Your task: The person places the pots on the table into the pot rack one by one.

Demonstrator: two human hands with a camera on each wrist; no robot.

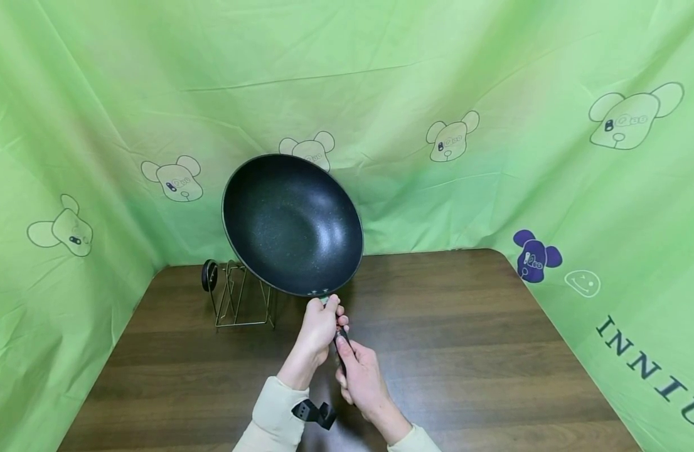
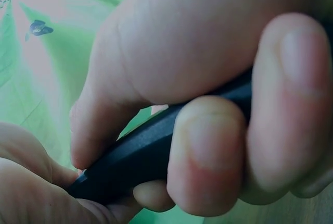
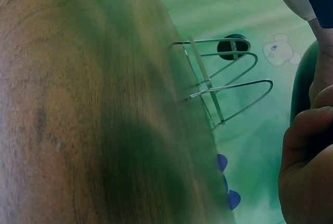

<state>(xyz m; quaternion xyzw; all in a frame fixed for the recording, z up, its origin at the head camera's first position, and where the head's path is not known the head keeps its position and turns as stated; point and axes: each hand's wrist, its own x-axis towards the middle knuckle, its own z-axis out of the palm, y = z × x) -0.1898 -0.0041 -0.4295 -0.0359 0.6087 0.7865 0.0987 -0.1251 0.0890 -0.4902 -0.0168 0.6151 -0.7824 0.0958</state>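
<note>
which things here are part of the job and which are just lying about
In the job:
pan
its handle
left hand and right hand, both gripping the handle

Apparently just there:
wire rack, untouched on the table
green cloth behind

Head view: from above table's [image 1: 465, 326] near side, facing forward and down; widest, taking in far curtain [image 1: 381, 75], left hand [image 1: 320, 323] and right hand [image 1: 363, 376]. Left wrist view: extremely close, on fingers [image 2: 205, 151] round pan handle [image 2: 135, 156], curtain beyond. Right wrist view: low, rolled sideways, wood close and blurred, facing far curtain. Head and right wrist views share wire rack [image 3: 209, 84] at far left; head and left wrist views share handle grip.
</note>
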